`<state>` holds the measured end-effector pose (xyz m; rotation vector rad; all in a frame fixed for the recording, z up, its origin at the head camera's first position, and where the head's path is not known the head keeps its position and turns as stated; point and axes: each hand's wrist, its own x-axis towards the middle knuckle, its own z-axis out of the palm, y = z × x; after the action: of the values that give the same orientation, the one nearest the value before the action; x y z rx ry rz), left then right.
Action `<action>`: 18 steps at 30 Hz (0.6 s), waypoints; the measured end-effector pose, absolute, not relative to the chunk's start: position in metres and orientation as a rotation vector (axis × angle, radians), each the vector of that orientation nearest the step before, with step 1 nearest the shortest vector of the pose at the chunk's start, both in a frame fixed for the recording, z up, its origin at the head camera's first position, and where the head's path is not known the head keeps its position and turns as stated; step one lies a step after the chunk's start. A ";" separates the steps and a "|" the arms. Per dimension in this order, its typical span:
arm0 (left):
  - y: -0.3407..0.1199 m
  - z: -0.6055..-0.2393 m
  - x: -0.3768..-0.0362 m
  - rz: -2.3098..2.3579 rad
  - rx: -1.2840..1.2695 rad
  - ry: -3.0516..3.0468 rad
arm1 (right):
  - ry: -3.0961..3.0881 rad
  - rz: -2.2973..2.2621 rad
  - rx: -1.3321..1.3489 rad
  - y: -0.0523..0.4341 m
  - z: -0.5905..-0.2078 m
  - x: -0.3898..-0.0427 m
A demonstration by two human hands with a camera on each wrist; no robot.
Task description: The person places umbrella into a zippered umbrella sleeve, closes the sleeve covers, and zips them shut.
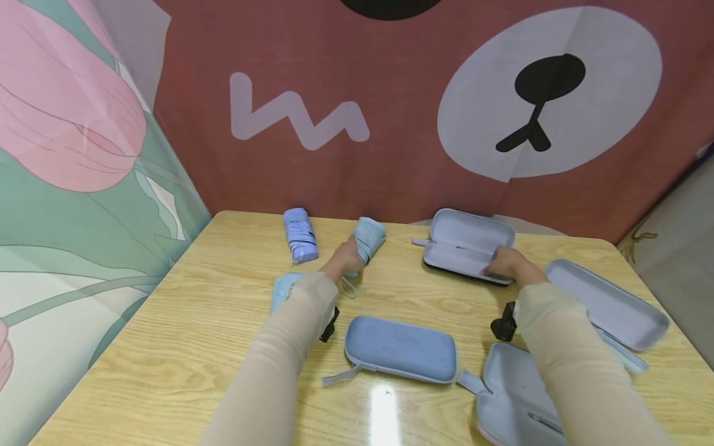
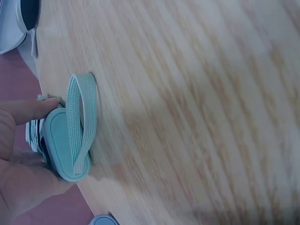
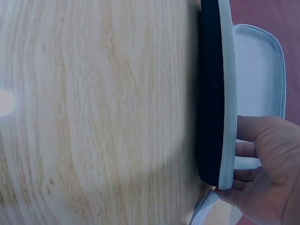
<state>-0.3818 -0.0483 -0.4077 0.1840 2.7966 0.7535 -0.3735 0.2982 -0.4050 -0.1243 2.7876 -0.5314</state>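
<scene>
My left hand (image 1: 347, 257) holds a folded teal umbrella (image 1: 370, 235) near the back of the table. In the left wrist view, thumb and finger clasp the umbrella's sides (image 2: 58, 140), with its flat end cap and looped wrist strap (image 2: 89, 110) facing the camera. At the back right, my right hand (image 1: 509, 263) grips the right end of an open grey-lined pencil case (image 1: 473, 232). In the right wrist view, several fingers reach behind the pale rim (image 3: 228, 108) of this black-sided case, and part of its inside is hidden by the hand.
A periwinkle folded umbrella (image 1: 300, 235) lies at the back left. A light-blue item (image 1: 284, 286) is partly under my left forearm. In front lies a closed blue case (image 1: 400, 349). Two more open cases, one right (image 1: 608, 303) and one front right (image 1: 515, 378), flank my right forearm.
</scene>
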 end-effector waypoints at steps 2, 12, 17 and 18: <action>-0.049 -0.407 -0.380 0.771 0.179 2.784 | 2.800 -0.533 -0.112 0.307 -0.417 -0.384; -0.044 -0.409 -0.376 0.757 0.075 2.846 | 2.988 -0.554 -0.024 0.316 -0.425 -0.387; -0.042 -0.408 -0.375 0.645 0.045 2.900 | 3.107 -0.706 0.060 0.298 -0.404 -0.363; -0.041 -0.407 -0.375 0.642 0.046 2.900 | 3.109 -0.741 0.109 0.296 -0.402 -0.361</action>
<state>-0.3747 -0.0411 -0.4073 0.0461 2.9005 0.6425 -0.3615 0.2961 -0.4019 0.1087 3.1090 -0.7410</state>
